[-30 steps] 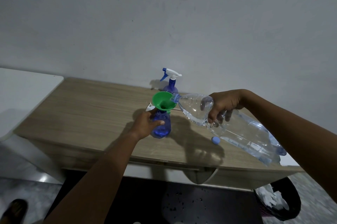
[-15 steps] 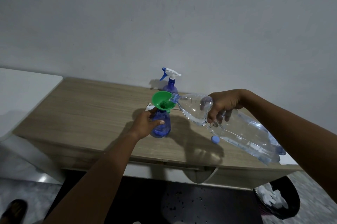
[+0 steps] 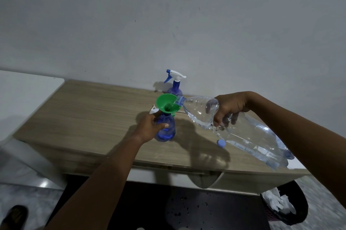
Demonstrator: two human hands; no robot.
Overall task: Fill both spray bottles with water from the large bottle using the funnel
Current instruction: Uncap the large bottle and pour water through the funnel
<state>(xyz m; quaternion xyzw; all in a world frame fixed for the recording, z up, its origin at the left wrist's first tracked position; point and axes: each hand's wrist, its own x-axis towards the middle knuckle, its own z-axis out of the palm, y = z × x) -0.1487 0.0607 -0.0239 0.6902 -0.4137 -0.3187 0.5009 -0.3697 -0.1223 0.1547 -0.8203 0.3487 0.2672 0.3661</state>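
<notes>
A blue spray bottle (image 3: 166,132) without its head stands on the wooden table (image 3: 93,117), and my left hand (image 3: 149,126) grips its side. A green funnel (image 3: 167,105) sits in its neck. My right hand (image 3: 227,108) grips the large clear water bottle (image 3: 243,132) near its shoulder, tilted with its mouth over the funnel's rim. Water lies in the bottle's lower part. A second blue spray bottle (image 3: 175,84) with a white and blue trigger head stands behind, by the wall. A blue cap (image 3: 221,143) lies on the table under the large bottle.
A white trigger part (image 3: 153,111) shows just left of my left hand. The grey wall rises right behind the table. A white surface (image 3: 24,95) adjoins the table on the left. On the floor at the right stands a dark bin (image 3: 286,205) with white paper.
Almost nothing has moved. Both hands keep their grips and the large bottle stays tilted at the funnel.
</notes>
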